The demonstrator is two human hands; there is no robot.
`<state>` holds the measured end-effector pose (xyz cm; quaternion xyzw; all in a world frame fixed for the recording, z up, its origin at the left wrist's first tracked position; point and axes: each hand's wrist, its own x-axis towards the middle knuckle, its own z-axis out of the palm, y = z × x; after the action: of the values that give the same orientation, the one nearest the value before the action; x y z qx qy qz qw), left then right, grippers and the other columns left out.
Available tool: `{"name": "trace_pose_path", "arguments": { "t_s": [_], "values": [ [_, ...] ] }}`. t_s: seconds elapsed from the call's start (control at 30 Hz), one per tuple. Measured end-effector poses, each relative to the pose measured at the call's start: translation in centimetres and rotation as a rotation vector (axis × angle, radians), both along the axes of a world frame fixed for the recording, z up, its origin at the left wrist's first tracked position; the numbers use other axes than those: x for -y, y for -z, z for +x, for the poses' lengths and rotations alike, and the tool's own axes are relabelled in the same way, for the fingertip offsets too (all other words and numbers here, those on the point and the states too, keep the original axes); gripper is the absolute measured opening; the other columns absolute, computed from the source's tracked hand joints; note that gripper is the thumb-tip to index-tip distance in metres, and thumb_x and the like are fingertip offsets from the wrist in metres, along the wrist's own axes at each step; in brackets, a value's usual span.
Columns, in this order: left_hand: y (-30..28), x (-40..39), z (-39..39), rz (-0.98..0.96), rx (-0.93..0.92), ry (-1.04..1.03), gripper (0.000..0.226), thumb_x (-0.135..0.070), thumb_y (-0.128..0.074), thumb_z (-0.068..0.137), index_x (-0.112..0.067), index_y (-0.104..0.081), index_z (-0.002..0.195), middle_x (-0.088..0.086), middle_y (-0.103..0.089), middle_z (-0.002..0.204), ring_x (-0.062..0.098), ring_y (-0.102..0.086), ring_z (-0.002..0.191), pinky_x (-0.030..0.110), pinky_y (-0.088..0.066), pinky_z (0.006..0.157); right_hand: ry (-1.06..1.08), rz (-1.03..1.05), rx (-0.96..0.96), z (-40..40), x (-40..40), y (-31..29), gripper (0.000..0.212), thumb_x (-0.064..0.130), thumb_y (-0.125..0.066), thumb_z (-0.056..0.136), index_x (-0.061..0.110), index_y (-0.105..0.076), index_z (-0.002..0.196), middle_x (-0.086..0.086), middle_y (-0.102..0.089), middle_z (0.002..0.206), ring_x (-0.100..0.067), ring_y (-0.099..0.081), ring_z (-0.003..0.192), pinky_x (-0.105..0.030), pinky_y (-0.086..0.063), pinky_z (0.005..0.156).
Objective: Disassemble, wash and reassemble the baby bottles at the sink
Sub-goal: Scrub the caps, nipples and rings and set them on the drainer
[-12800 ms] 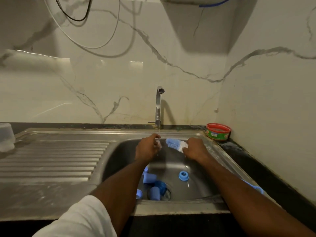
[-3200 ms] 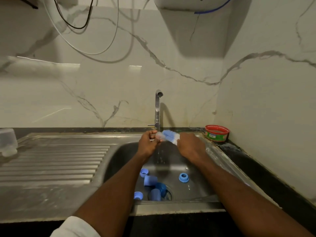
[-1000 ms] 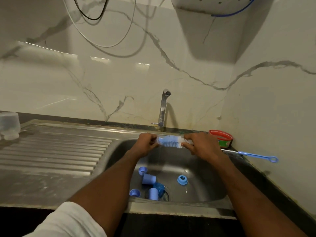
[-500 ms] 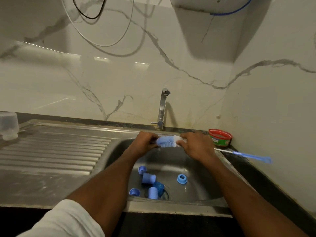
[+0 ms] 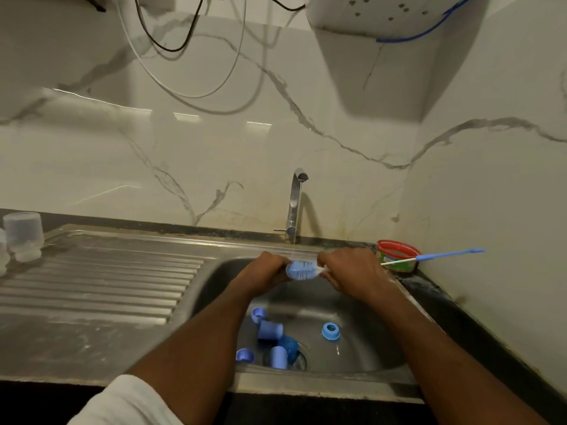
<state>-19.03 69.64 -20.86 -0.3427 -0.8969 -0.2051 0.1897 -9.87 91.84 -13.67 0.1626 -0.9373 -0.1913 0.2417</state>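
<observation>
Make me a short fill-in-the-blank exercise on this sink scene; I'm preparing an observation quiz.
1. Water runs from the chrome ____ onto the blue bristled bottle brush.
2. The brush's thin blue handle sticks out past the ____ hand.
3. Loose blue plastic bottle parts lie in the steel sink ____.
4. The red-rimmed round tub stands on the sink's ____ side.

Missing: tap; right; basin; right

From my feed I see a pale marble-look wall (image 5: 214, 154) with grey veins behind the counter, meeting a matching side wall (image 5: 491, 194) at a corner on the right. Light glares in bright streaks off the glossy back wall. A white box-shaped unit (image 5: 383, 13) hangs at the top, with a blue cable (image 5: 429, 30) running from it, and black and white cables (image 5: 184, 72) loop down the wall on the left. A dark countertop (image 5: 454, 305) runs along both walls, framing the ribbed steel draining board (image 5: 98, 286)
</observation>
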Motion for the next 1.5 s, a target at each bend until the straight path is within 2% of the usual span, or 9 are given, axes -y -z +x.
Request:
{"name": "trace_pose_path", "arguments": {
  "t_s": [0.1,0.27,0.43,0.67,0.9,1.13,1.3,1.37,1.5],
  "values": [
    [-0.2,0.4,-1.1,-0.054,-0.082,-0.078,0.028,-0.038,-0.069,0.095,-0.022,-0.07,0.117,-0.001,-0.074,0.111,0.01,-0.067,0.098,0.034,-0.054,0.093,0.124,-0.184,0.07,-0.6,2.0,1.5,0.024,0.048,-0.055,0.097,0.029,-0.067,0.105,0.002,-0.072,0.095,-0.018,-0.066,0.081,-0.03,-0.048,0.066],
    [-1.0,-1.2,-0.8,-0.201,-0.249,-0.196,0.035,-0.034,-0.063,0.099,-0.022,-0.061,0.132,0.006,-0.066,0.126,0.02,-0.062,0.115,0.035,-0.048,0.103,0.468,-1.486,0.911,-0.7,1.6,-0.6,0.031,0.041,-0.054,0.103,0.016,-0.062,0.086,0.008,-0.047,0.056,-0.005,-0.033,0.042,-0.017,-0.024,0.041],
    [-0.1,-1.9,-0.6,-0.176,-0.075,-0.089,0.034,-0.033,-0.062,0.099,-0.017,-0.062,0.129,0.007,-0.067,0.125,0.021,-0.063,0.113,0.036,-0.048,0.101,0.156,-0.498,0.29,-0.8,-0.3,0.8,0.045,0.062,-0.057,0.093,0.024,-0.065,0.114,0.003,-0.07,0.101,-0.014,-0.063,0.087,-0.031,-0.051,0.079],
    [0.8,0.5,-1.1,-0.206,0.054,0.021,0.03,-0.032,-0.06,0.1,-0.019,-0.062,0.127,0.003,-0.065,0.125,0.014,-0.061,0.11,0.034,-0.048,0.102,0.079,0.042,0.067,-0.6,2.6,2.1,0.017,0.036,-0.066,0.093,0.027,-0.069,0.108,-0.002,-0.07,0.104,-0.02,-0.066,0.094,-0.038,-0.055,0.085],
    [-0.3,0.3,-1.8,0.002,-0.205,-0.016,0.027,-0.033,-0.067,0.096,-0.026,-0.066,0.123,-0.003,-0.072,0.115,0.01,-0.066,0.104,0.033,-0.053,0.096,0.425,-1.531,0.895,0.1,1.2,-0.4,0.024,0.035,-0.066,0.097,0.014,-0.067,0.085,0.007,-0.057,0.061,-0.002,-0.037,0.04,-0.015,-0.023,0.039],
    [0.4,-0.6,0.0,-0.119,0.098,0.06,0.032,-0.027,-0.06,0.101,-0.02,-0.058,0.131,0.002,-0.061,0.132,0.014,-0.057,0.12,0.031,-0.043,0.106,0.059,-0.374,0.258,-0.8,0.3,1.9,0.067,0.063,-0.069,0.083,0.031,-0.052,0.139,0.0,-0.063,0.132,-0.022,-0.061,0.113,-0.039,-0.051,0.092],
    [0.5,0.7,-0.8,-0.137,0.046,0.047,0.028,-0.032,-0.064,0.098,-0.022,-0.062,0.124,0.0,-0.066,0.123,0.012,-0.061,0.11,0.038,-0.05,0.1,0.128,0.065,0.071,-0.5,2.6,2.0,0.029,0.041,-0.063,0.095,0.023,-0.064,0.118,-0.003,-0.068,0.109,-0.02,-0.064,0.096,-0.035,-0.051,0.082],
    [0.2,1.0,-0.9,-0.118,-0.034,-0.008,0.027,-0.039,-0.069,0.094,-0.027,-0.067,0.117,-0.004,-0.071,0.111,0.009,-0.064,0.099,0.037,-0.054,0.092,0.201,-0.151,0.208,-0.4,3.2,2.6,0.024,0.04,-0.057,0.1,0.019,-0.067,0.107,-0.002,-0.067,0.093,-0.017,-0.061,0.081,-0.031,-0.047,0.072],
    [-0.7,0.0,-0.2,-0.161,-0.258,-0.12,0.03,-0.046,-0.065,0.095,-0.029,-0.069,0.119,-0.005,-0.074,0.108,0.011,-0.067,0.095,0.029,-0.053,0.086,0.449,-1.385,0.931,-0.2,2.4,0.4,0.035,0.038,-0.051,0.104,0.012,-0.071,0.093,0.005,-0.053,0.057,-0.005,-0.038,0.045,-0.015,-0.028,0.043]
  ]
}}
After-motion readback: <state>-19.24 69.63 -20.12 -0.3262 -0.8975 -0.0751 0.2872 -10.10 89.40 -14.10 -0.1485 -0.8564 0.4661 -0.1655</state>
